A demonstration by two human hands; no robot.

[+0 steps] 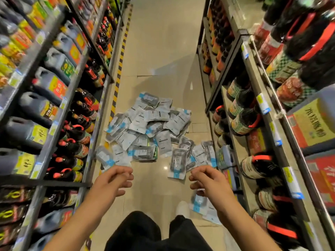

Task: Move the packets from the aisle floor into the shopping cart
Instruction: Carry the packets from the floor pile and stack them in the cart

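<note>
Two bare hands hang over the beige tiled aisle floor (159,51), holding nothing. Left hand (113,181): fingers loosely curled, relaxed. Ahead between them, the pile of grey-and-blue plastic packets (150,127) lies on the floor. Right hand (208,180): likewise loosely curled, above a few stray packets (199,203).

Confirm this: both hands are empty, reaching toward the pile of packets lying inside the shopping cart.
Not quite. The head view shows the pile of packets lying on the aisle floor, with no shopping cart visible. The rest holds: left hand and right hand are empty, reaching toward it.
</note>
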